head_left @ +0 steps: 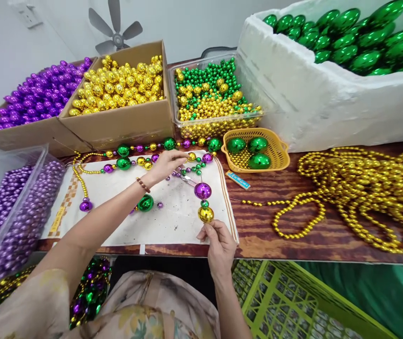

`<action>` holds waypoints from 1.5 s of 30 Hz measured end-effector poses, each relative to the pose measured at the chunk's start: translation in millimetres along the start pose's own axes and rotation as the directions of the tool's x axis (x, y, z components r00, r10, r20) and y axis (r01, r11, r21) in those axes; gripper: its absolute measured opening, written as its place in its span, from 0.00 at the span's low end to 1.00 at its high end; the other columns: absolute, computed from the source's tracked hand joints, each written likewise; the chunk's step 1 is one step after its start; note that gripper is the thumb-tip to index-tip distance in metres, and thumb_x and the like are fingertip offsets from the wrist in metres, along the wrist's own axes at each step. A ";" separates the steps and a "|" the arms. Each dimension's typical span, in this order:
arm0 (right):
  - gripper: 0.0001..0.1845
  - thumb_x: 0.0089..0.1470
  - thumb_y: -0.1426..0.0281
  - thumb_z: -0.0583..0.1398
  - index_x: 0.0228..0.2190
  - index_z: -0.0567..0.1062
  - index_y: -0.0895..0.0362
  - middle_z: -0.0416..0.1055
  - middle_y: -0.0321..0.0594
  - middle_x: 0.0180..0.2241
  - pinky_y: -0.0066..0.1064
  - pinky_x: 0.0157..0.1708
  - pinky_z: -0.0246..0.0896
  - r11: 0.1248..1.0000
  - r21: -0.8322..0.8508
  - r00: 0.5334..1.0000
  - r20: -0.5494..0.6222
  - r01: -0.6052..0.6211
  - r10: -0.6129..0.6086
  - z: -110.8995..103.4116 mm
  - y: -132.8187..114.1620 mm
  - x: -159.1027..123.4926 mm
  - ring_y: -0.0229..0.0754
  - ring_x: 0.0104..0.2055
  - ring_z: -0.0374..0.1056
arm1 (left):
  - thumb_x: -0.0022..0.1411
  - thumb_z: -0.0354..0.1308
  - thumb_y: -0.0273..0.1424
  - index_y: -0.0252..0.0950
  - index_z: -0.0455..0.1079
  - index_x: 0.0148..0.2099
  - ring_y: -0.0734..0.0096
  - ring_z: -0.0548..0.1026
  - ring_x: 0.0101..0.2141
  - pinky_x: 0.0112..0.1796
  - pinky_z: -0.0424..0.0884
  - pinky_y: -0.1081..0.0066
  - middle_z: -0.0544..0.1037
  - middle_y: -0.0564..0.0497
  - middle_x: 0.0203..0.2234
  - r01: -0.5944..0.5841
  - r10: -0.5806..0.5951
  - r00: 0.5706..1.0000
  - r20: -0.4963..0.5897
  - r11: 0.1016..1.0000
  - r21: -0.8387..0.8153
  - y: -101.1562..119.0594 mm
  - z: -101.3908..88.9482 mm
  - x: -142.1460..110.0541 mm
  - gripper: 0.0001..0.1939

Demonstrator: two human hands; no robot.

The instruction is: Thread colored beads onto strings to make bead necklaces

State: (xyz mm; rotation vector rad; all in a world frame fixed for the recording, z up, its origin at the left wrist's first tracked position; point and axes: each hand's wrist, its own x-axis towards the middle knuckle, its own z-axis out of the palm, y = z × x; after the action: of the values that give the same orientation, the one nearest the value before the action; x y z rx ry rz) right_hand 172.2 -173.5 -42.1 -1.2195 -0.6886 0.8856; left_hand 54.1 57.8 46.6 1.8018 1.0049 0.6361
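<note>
My right hand (220,239) pinches the end of a bead strand just below a large gold ball (206,214). Above that ball on the strand sit a small green bead (205,204) and a large purple ball (202,190). My left hand (168,165) reaches over the bead garland (124,163) at the back of the white cloth (116,230), its fingers stretched out near a gold ball (191,157). A shiny metal tool (187,179), partly hidden, lies under it. A green ball (145,202) rests on the cloth.
Boxes of purple beads (46,96) and gold balls (116,87) line the back, beside a clear bin (219,123) of green and gold beads. An orange basket (282,157) holds green balls. Gold bead strings (364,197) pile at right; a blue-labelled item (238,180) lies nearby.
</note>
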 end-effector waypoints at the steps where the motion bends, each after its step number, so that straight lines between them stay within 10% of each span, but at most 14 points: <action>1: 0.11 0.61 0.63 0.61 0.31 0.73 0.57 0.70 0.33 0.20 0.26 0.24 0.62 1.000 -0.007 1.000 0.009 0.005 -0.005 0.1 -0.5 -0.2 0.35 0.22 0.65 | 0.66 0.58 0.31 0.35 0.78 0.46 0.70 0.78 0.36 0.39 0.72 0.68 0.80 0.45 0.37 0.066 -0.064 0.998 0.014 0.968 -0.241 4.3 -1.2 -8.6 0.10; 6: 0.11 0.62 0.64 0.61 0.30 0.73 0.57 0.69 0.32 0.20 0.27 0.27 0.63 0.997 -0.072 0.998 0.064 0.030 -0.025 0.5 -4.1 -3.1 0.35 0.23 0.65 | 0.63 0.65 0.36 0.36 0.78 0.45 0.73 0.79 0.33 0.38 0.75 0.71 0.81 0.47 0.35 0.208 -0.188 0.975 0.115 0.606 -0.768 21.3 -0.4 -47.9 0.11; 14: 0.11 0.63 0.65 0.60 0.30 0.73 0.56 0.69 0.32 0.19 0.27 0.26 0.60 0.991 -0.120 0.991 0.129 0.051 -0.035 5.0 -13.7 -8.3 0.36 0.22 0.64 | 0.60 0.68 0.36 0.32 0.76 0.39 0.72 0.80 0.30 0.36 0.75 0.72 0.78 0.50 0.27 0.228 -0.303 0.948 0.093 0.449 -0.864 24.6 8.1 -62.8 0.12; 45: 0.14 0.57 0.59 0.63 0.28 0.73 0.56 0.68 0.32 0.19 0.28 0.28 0.63 0.992 -0.007 0.991 0.034 -0.129 0.129 27.7 -13.5 0.8 0.36 0.22 0.65 | 0.60 0.67 0.43 0.36 0.77 0.43 0.72 0.78 0.36 0.36 0.73 0.73 0.80 0.49 0.35 0.005 -0.157 0.981 -0.113 0.603 -0.798 27.7 39.4 -79.4 0.16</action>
State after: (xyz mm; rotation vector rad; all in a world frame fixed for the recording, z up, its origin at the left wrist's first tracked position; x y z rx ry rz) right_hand 152.0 -160.6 -22.8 -1.2663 -0.6446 1.0143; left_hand 52.4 -34.6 55.6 0.8952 0.7161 1.0049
